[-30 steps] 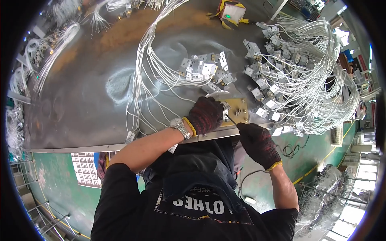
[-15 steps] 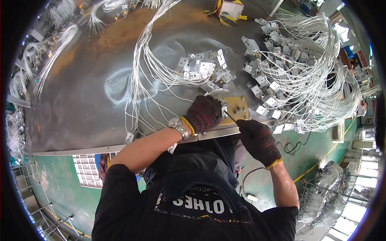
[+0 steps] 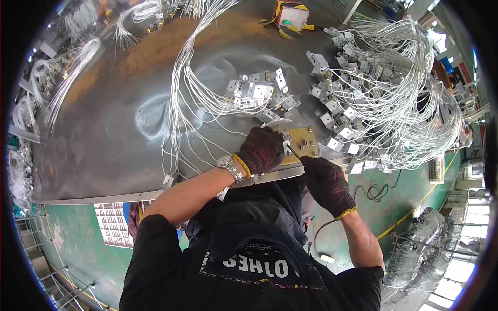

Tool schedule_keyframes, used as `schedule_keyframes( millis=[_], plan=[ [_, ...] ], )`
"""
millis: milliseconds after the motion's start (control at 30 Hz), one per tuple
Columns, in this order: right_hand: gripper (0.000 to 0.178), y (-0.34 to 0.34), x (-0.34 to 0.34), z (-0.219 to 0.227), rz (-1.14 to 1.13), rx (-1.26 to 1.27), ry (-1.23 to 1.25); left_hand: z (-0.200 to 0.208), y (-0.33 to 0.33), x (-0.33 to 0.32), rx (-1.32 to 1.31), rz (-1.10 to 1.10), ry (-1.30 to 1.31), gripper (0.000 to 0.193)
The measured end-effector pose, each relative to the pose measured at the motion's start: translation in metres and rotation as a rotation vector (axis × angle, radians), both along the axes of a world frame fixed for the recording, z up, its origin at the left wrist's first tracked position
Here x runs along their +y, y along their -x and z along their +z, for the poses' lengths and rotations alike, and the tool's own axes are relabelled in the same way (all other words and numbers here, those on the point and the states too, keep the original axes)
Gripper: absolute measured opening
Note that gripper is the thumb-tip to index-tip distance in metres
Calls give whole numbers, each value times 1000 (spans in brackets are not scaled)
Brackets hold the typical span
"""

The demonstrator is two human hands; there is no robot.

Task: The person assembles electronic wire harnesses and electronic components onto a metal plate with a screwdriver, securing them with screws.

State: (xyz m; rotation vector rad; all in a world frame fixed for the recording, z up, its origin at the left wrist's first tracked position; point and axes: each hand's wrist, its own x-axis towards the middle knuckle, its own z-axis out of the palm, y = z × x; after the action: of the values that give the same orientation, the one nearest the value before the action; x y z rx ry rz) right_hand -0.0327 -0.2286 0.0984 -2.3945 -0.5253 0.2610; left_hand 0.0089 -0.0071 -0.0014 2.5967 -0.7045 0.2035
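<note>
- Right hand (image 3: 327,184): dark, red-flecked glove with yellow cuff; fingers closed round a thin, dark-shafted tool (image 3: 294,154). Handle hidden by the glove.
- Tool: slants from the right fingertips toward the left fingertips, over the plate. Tip contact too small to confirm.
- Left hand (image 3: 262,150): matching glove; fingers curled, tips at the small metal part. Thumb hidden; cannot tell whether it grips or only steadies.
- Part (image 3: 287,139): at the left fingertips, over the near-left side of the plate, ahead and left of the right hand.
- Plate (image 3: 308,136): brass-coloured, with upright studs; just right of the left hand, ahead of the right, by the table edge.
- Watch (image 3: 228,167): silver, on the left wrist.
- Lone bracket (image 3: 169,180): at the table edge, well left of the left hand, by wire ends.
- Bracket pile (image 3: 254,90): beyond the left hand, on the grey metal table (image 3: 119,114); white wires (image 3: 179,83) run away from it, leftward then farther off.
- Wire heap (image 3: 425,109): large, with many brackets attached; right of both hands, beyond the right.
- Box (image 3: 295,16): white, yellow tape, green light; far beyond both hands.
</note>
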Motion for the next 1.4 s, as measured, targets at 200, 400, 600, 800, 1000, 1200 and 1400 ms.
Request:
schedule_keyframes(
  millis=[200,400,600,800,1000,1200,1400],
  plan=[
    [39,-4,-7,-7,-92,214,-131,-7,3,5,-50,-1,59,35],
    [44,-7,-4,10,-87,237,-160,2,7,15,101,7,3,46],
    [36,-26,40,8,90,-180,-202,30,41,37,238,-42,88,63],
    [25,-65,162,-9,472,-753,-302,41,72,29,-155,-124,292,65],
    [22,-133,209,-81,489,-768,289,44,109,63,344,-138,-226,44],
    [19,-213,158,-100,329,-596,363,60,131,149,381,-202,-269,38],
    [20,-192,131,-106,345,-698,351,82,122,195,491,-158,-540,54]
  ],
)
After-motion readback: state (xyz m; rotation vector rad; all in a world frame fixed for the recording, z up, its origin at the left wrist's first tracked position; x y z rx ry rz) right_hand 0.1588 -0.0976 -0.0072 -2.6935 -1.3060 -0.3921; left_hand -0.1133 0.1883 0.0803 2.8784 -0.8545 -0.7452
